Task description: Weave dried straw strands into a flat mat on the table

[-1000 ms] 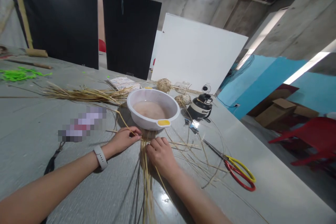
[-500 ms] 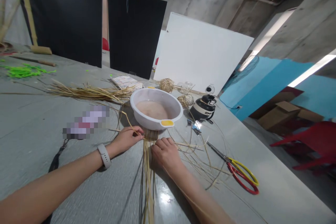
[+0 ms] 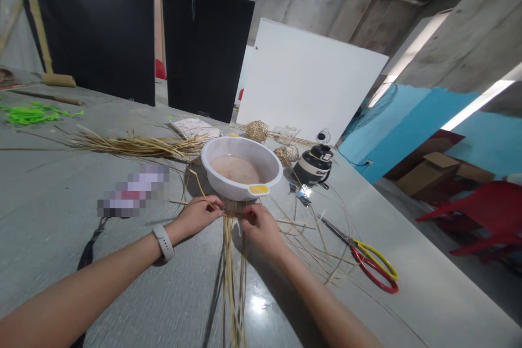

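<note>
A bundle of thin straw strips (image 3: 231, 277) lies along the grey table toward me, its far end in front of a white plastic bowl (image 3: 228, 187) holding murky water. My left hand (image 3: 198, 215), a pale watch on its wrist, pinches strips at the bundle's far end, fingers closed. My right hand (image 3: 261, 228) is curled on strips just right of the bundle's head, fingers closed around them. More loose strips fan out to the right of that hand.
Red-and-yellow scissors (image 3: 369, 263) lie right of my hands. A black jug (image 3: 314, 166), two woven balls (image 3: 256, 131), a sheaf of straw (image 3: 134, 145) and green scraps (image 3: 28, 114) sit farther back. The table edge runs along the right; red chairs (image 3: 481, 217) stand beyond.
My right hand has moved up and slightly left toward the bundle's head near the bowl. The left hand has stayed on the strips. The camera shifted a little.
</note>
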### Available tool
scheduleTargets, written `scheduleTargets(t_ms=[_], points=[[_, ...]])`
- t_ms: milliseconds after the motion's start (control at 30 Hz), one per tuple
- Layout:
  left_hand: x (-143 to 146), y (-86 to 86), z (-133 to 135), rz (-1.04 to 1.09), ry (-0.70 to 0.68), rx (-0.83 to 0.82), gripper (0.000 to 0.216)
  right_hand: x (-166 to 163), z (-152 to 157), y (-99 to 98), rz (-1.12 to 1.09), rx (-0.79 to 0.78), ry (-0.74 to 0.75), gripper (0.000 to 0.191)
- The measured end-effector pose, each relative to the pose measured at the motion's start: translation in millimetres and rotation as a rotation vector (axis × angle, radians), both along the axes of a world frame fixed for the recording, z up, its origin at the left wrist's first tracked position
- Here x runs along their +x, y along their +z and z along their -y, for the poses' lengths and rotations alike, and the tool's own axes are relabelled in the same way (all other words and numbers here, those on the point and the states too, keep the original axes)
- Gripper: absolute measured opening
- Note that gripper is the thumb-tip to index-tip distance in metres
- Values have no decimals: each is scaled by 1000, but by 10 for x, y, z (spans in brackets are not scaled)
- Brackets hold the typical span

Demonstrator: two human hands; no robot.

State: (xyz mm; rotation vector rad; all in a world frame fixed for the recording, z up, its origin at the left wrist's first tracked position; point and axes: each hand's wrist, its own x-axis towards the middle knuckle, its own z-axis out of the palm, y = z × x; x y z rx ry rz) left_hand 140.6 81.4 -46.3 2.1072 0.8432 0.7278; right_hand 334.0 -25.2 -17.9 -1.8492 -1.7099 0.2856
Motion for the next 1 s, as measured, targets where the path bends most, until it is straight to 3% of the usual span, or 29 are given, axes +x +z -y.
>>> scheduleTargets(t_ms=[133,400,733,900,1000], points=[[5,-32,-18,4,10,12,22,-123,-78,86,106,-99,-30,23],[0,-38,-31,-5,-7,23,21,-224,-130,120,127,-165,-112,22],[-2,-31,-24,-5,-1,-8,22,-95,-154,-20,-74,-106,-87,13],[-1,-39,-21,5,9,-13,23,7,-126,-13,-203,-40,-120,13],[-3,-29,-17,9,1,-34,23,113,-95,13,-250,-79,-153,9]])
